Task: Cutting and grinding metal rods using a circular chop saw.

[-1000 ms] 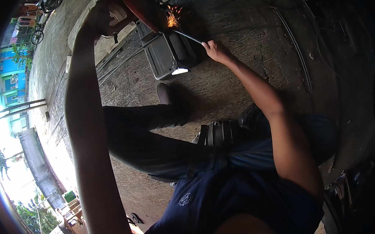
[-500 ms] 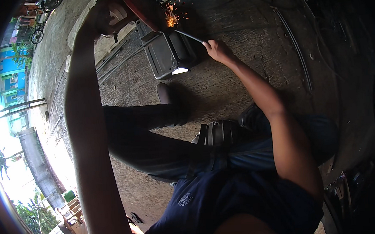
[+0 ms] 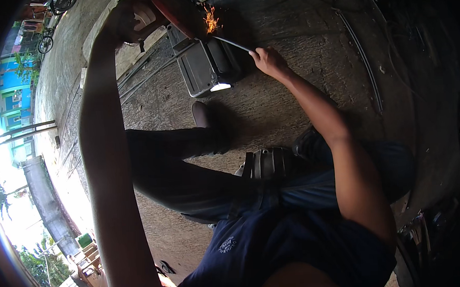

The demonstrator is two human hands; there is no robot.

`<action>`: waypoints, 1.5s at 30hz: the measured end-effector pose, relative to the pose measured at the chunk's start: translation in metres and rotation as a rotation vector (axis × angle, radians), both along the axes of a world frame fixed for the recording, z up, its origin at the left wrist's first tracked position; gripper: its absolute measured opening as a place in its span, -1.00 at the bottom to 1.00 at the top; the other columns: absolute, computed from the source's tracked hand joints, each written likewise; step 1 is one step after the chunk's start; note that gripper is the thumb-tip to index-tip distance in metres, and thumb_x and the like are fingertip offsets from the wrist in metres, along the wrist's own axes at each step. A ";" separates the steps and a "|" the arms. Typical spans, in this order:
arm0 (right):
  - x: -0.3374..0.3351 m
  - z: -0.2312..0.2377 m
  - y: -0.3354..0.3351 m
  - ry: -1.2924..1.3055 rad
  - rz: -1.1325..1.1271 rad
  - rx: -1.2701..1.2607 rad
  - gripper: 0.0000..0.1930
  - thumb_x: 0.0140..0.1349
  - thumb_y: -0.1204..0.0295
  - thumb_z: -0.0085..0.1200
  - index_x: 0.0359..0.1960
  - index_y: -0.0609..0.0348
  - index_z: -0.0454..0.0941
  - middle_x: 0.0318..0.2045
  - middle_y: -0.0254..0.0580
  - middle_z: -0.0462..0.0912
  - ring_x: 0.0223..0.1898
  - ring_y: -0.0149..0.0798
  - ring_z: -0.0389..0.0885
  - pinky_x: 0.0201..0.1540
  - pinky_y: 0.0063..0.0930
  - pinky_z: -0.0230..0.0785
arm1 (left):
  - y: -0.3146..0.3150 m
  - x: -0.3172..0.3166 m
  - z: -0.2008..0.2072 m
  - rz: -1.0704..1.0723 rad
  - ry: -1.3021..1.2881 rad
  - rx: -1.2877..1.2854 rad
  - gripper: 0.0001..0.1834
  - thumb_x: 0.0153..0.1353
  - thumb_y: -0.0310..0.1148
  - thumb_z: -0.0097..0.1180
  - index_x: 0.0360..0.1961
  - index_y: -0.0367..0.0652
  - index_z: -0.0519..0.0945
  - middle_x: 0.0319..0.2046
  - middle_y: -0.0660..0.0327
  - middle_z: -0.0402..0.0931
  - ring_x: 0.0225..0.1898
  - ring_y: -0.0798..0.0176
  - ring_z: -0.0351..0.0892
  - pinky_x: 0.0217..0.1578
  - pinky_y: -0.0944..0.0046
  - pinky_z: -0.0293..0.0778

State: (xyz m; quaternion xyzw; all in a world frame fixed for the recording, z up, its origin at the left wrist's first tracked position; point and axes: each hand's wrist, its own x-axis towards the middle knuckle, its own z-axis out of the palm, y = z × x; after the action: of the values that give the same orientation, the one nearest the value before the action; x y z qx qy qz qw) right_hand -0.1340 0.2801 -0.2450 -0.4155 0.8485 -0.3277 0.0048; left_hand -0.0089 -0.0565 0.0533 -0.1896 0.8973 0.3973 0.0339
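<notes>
Right hand (image 3: 271, 62) squeezes a rod (image 3: 233, 43) near sparks (image 3: 211, 22); left hand (image 3: 124, 23), too dark to tell. A shoe (image 3: 201, 114) stands near the machine (image 3: 197, 70).

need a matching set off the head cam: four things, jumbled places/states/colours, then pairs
Things
1. Right hand
2. Sparks
3. Shirt
4. Building

Places, colours, states
A. Navy, with a pale print
B. Orange, near the upper end of the thin rod
C. Blue, out by the picture's left edge
D. Closed on the thin rod

Pairs: 1-D, 2-B, 3-A, 4-C
</notes>
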 end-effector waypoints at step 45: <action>-0.006 0.014 -0.007 -0.251 0.073 0.107 -0.49 0.37 0.09 -0.15 -0.50 0.33 0.52 -0.54 0.24 0.54 -0.42 0.22 0.59 -0.44 -0.05 0.38 | 0.022 0.008 0.008 0.003 0.128 0.015 -0.48 0.22 0.04 0.01 0.02 -0.14 0.42 -0.10 0.20 0.44 -0.03 0.14 0.48 -0.32 0.05 0.60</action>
State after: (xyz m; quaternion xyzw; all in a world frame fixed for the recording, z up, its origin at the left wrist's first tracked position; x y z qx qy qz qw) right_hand -0.1404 0.2728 -0.2313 -0.4010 0.8419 -0.3310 0.1447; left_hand -0.0013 -0.0346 0.0613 -0.1648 0.8943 0.4153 -0.0229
